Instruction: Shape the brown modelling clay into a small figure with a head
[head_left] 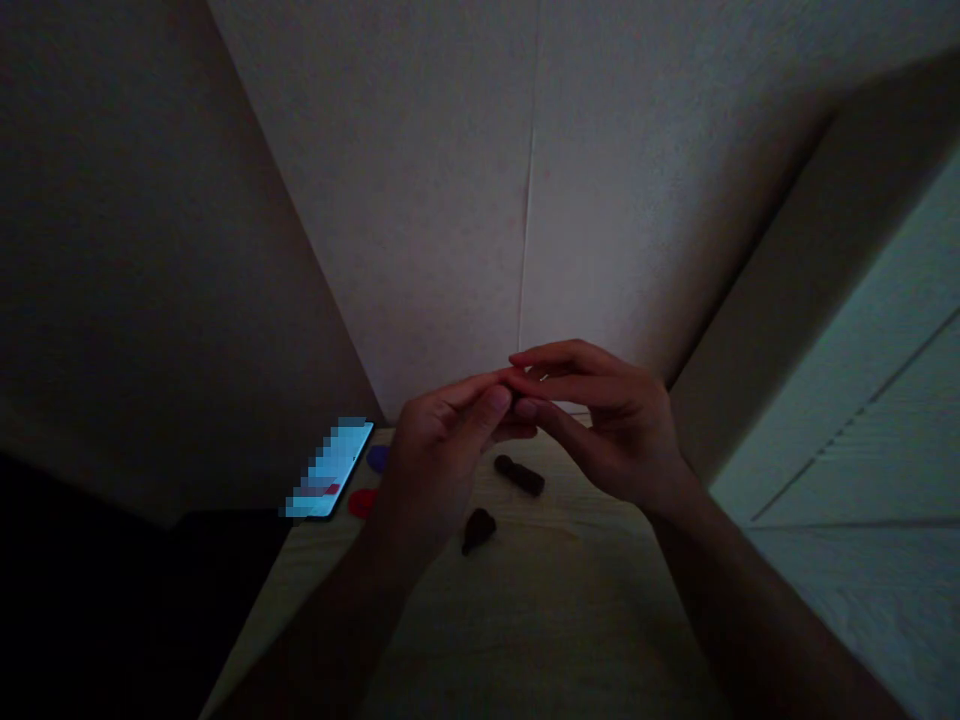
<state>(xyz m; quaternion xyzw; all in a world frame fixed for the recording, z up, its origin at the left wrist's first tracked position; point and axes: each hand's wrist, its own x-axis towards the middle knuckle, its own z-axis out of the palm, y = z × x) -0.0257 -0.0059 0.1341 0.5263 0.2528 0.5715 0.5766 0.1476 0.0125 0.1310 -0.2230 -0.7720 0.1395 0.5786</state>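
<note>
My left hand (457, 430) is raised above the small table, thumb and fingers pinched together. My right hand (611, 425) meets it fingertip to fingertip, its thumb and index finger closed at the same spot. A small dark piece seems to sit between the fingertips, mostly hidden by them; its kind does not show. On the table below lies a dark, short, rod-like thing (519, 475) with a narrower end. Nearer to me is a dark irregular lump (478, 530) with a pointed tip.
At the table's left edge lies a phone (341, 470) with a lit screen. Beside it are a blue rounded piece (378, 458) and a red one (363, 503), partly behind my left hand. Walls (450, 250) rise behind the wooden table (555, 620); a pale panelled surface (847, 450) stands at right.
</note>
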